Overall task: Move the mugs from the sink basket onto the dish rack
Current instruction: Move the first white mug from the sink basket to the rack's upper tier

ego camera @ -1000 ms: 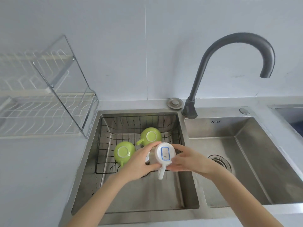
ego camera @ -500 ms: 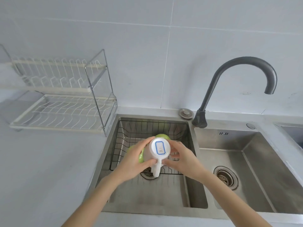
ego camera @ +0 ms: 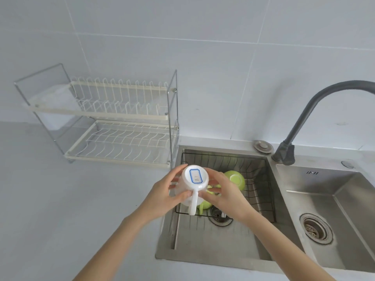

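Note:
I hold a white mug (ego camera: 192,184) upside down between both hands, its base with a blue-framed label facing me and its handle pointing down. My left hand (ego camera: 162,196) grips its left side and my right hand (ego camera: 225,196) its right side, above the left rim of the sink. Two green mugs sit upside down in the black wire sink basket (ego camera: 257,179): one (ego camera: 236,179) shows clearly, the other (ego camera: 206,203) is mostly hidden behind the white mug. The two-tier white dish rack (ego camera: 121,138) stands on the counter to the left, with nothing on it.
A dark curved faucet (ego camera: 300,122) rises behind the divider of the double steel sink (ego camera: 217,238). The right basin has a drain strainer (ego camera: 315,228). A round metal cap (ego camera: 263,146) sits on the sink's back ledge. Grey counter (ego camera: 71,209) stretches left of the sink.
Both hands have carried the white mug up and to the left, from over the basket to the sink's left rim. My view has swung left, bringing the whole dish rack into sight.

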